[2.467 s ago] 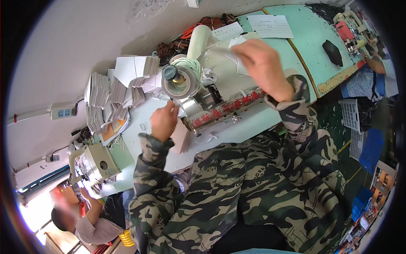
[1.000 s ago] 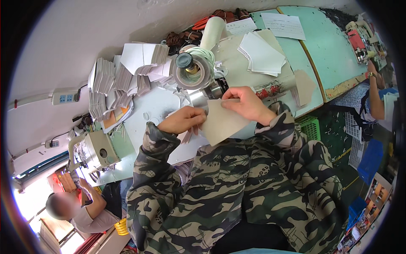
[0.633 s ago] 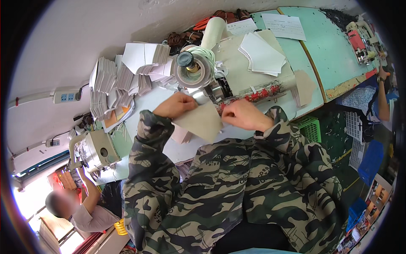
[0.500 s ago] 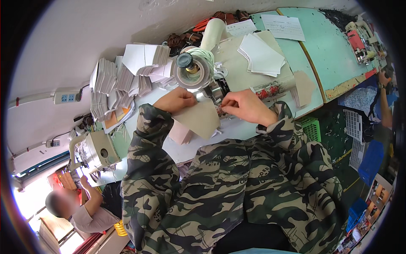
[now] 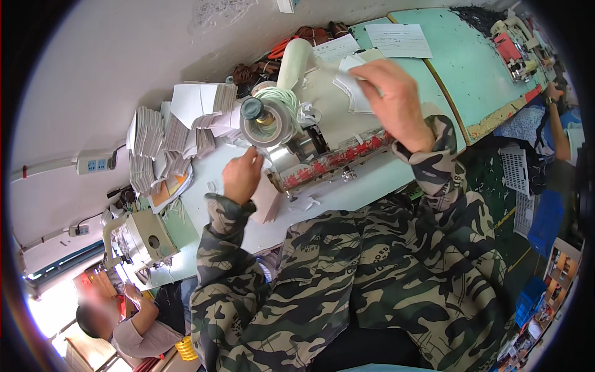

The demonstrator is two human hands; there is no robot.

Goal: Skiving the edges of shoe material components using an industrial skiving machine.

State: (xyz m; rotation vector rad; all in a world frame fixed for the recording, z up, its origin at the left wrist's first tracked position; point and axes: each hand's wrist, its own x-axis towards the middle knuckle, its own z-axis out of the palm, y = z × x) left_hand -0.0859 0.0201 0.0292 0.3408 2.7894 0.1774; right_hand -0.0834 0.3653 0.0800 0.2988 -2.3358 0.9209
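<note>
**Right hand out at the paper stack, left parked at the machine**

My right hand [image 5: 396,102] is stretched over the stack of white paper pieces [image 5: 354,93], fingers curled down onto the top one. Looks like a pinch, but I can't tell if it's lifted. My left hand [image 5: 242,177] sits loosely closed by the tape roll [image 5: 268,121], resting on a tan paper piece [image 5: 266,198] at the machine's red-trimmed bed [image 5: 334,164], likely pinning it there. More folded stacks [image 5: 161,142] sit beyond, within reach.
</note>
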